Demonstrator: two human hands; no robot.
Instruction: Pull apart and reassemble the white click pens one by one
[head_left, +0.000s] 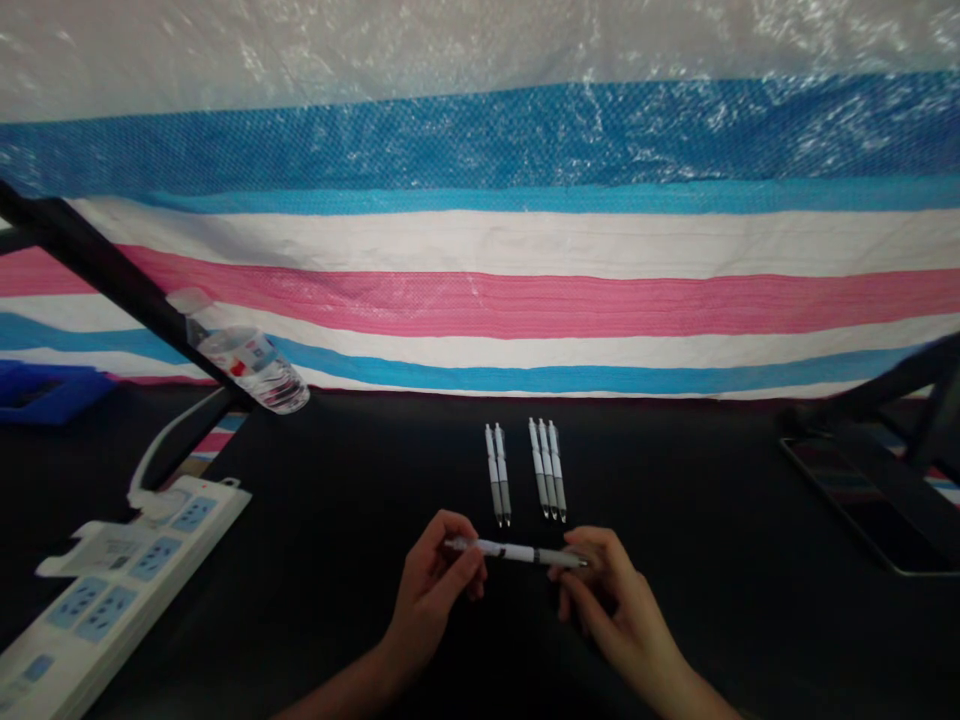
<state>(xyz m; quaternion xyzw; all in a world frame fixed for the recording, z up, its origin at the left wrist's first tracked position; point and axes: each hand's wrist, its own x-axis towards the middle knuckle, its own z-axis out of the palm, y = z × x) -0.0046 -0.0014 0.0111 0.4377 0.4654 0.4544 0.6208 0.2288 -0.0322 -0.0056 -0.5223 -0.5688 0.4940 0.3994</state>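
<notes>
A white and grey pen (517, 552) lies level between my hands, its grey tip end toward the right. My left hand (442, 575) pinches the white end between thumb and fingers. At the grey end, my right hand (604, 590) has its fingers curled around the tip. Beyond my hands, two similar pens (498, 474) lie side by side on the black table (337, 520). Just right of them lies a group of three pens (548, 470), all with their grey ends toward me.
A white power strip (127, 580) with a plug lies at the left. Behind it are a water bottle (259, 365), a black bar (120, 280) and a blue tray (52, 392). A phone (870, 500) lies at the right by a black stand. Striped sheeting (480, 240) hangs behind.
</notes>
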